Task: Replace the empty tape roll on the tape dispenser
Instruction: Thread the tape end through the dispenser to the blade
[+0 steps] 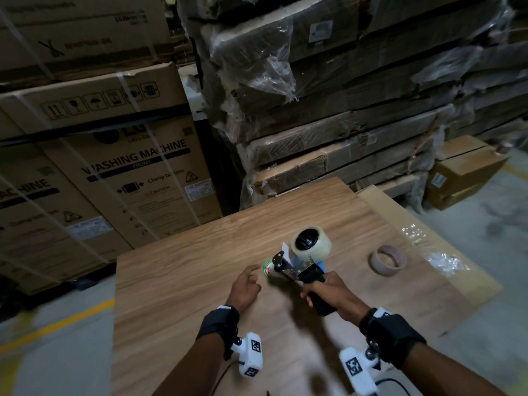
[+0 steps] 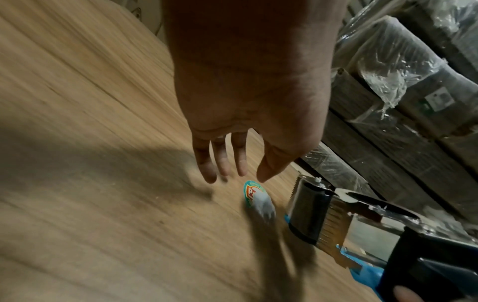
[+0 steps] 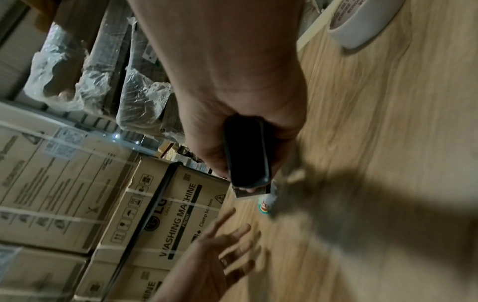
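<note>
My right hand [image 1: 320,292] grips the black handle [image 3: 247,152] of the tape dispenser [image 1: 297,270], held just above the wooden table [image 1: 185,275]. A full clear tape roll [image 1: 311,242] sits on its hub. The dispenser's roller and toothed blade [image 2: 308,206] point left. An empty cardboard core [image 1: 388,260] lies on the table to the right, also the core [image 3: 362,22] in the right wrist view. My left hand [image 1: 247,284] hovers open, fingers [image 2: 222,161] spread, just left of a round colourful label [image 2: 254,194] lying under the dispenser's nose.
Stacked washing machine cartons [image 1: 114,172] stand behind the table at left. Plastic-wrapped flat boxes [image 1: 343,95] rise behind it at right. A cardboard sheet with crumpled clear wrap [image 1: 437,261] lies along the table's right side. Grey floor with a yellow line [image 1: 57,327] lies below left.
</note>
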Demonstrator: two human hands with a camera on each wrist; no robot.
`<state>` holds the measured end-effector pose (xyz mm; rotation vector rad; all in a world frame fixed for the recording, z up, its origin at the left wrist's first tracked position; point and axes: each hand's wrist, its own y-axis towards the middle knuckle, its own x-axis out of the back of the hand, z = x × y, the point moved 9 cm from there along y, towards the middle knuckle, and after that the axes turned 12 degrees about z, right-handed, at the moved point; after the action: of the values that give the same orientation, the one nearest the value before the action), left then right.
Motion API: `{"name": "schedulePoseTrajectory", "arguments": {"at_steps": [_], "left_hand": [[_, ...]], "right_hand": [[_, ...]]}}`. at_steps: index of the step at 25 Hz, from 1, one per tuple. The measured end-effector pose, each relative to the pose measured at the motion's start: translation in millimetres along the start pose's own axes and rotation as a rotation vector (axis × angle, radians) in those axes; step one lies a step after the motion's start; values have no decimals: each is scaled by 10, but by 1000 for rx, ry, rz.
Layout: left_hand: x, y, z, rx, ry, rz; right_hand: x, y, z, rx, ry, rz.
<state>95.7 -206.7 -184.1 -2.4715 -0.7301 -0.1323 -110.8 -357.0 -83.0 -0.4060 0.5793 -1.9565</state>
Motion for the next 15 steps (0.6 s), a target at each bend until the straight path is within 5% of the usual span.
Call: {"name": "schedulePoseTrajectory", "arguments": {"at_steps": [6,10,15], "left_hand": [[-280,-337,-361,-16,100,150],[-295,-133,78,55,232,164],[-165,-485,-121,52,448,108]], "right_hand": [[-118,-173,-73,94,-255,-201],[-288,-217,-97,182,-407,-278],[-581,-119,-190,240,-500,-286]]}}
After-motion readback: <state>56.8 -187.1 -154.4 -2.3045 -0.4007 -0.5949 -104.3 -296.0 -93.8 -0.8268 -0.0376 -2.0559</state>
